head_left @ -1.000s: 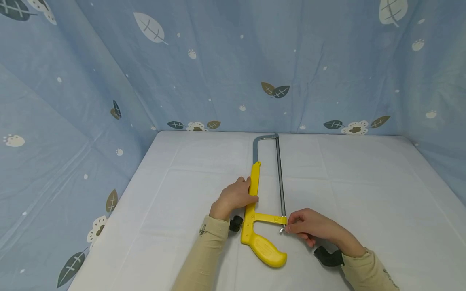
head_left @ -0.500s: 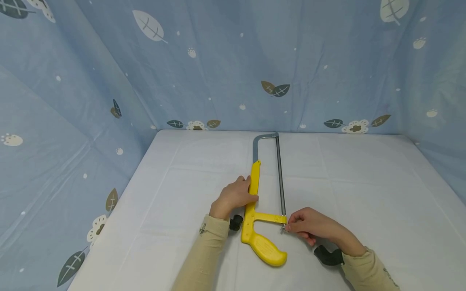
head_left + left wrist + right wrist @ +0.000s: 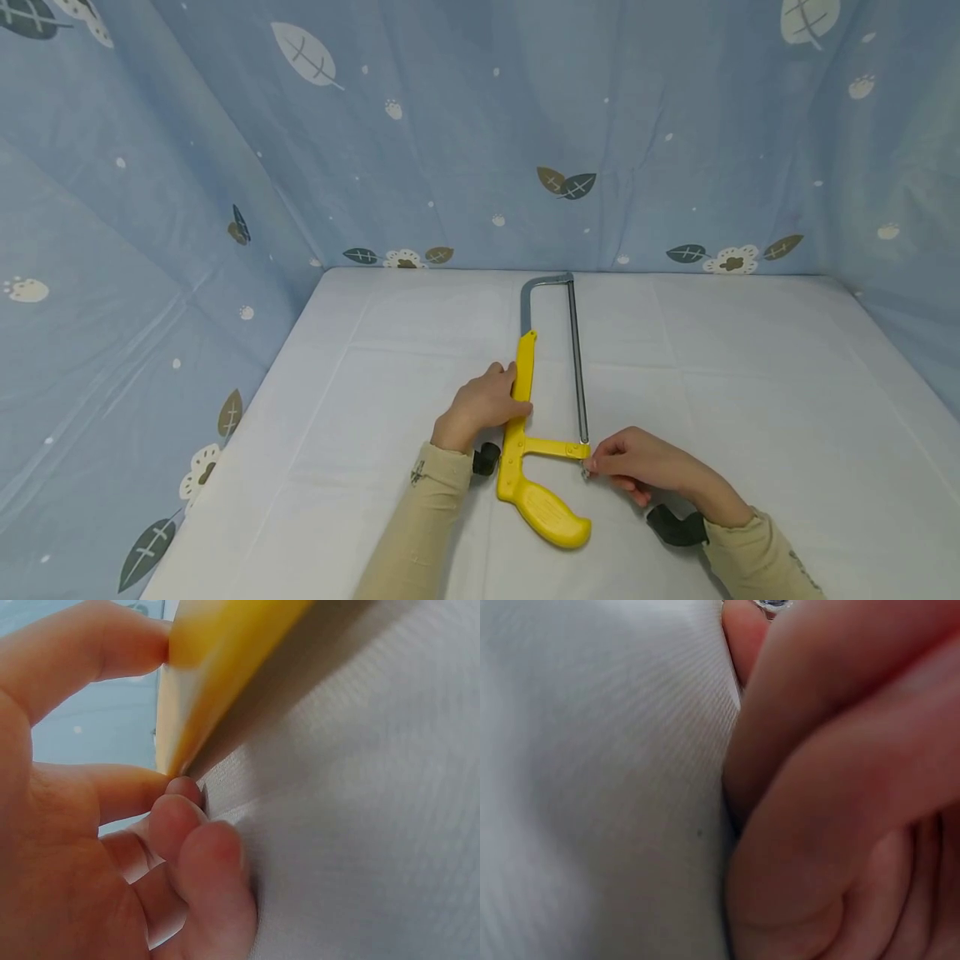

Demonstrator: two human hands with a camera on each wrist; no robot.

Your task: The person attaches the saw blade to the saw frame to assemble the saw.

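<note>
A yellow-handled hacksaw (image 3: pixel 527 417) lies flat on the white table (image 3: pixel 750 400), its grey metal bow and blade (image 3: pixel 577 375) pointing away from me. My left hand (image 3: pixel 483 406) grips the yellow frame bar; the left wrist view shows thumb and fingers (image 3: pixel 187 825) curled round the yellow bar (image 3: pixel 217 667). My right hand (image 3: pixel 637 462) pinches the small metal wing nut (image 3: pixel 584 472) at the near end of the blade, by the handle. In the right wrist view a glint of that nut (image 3: pixel 771 604) shows above my curled fingers (image 3: pixel 840 787).
Blue leaf-patterned cloth (image 3: pixel 480 125) walls the table at the back and on both sides. Black wrist straps (image 3: pixel 675 529) sit at both cuffs. White tabletop stretches to the left and right of the saw.
</note>
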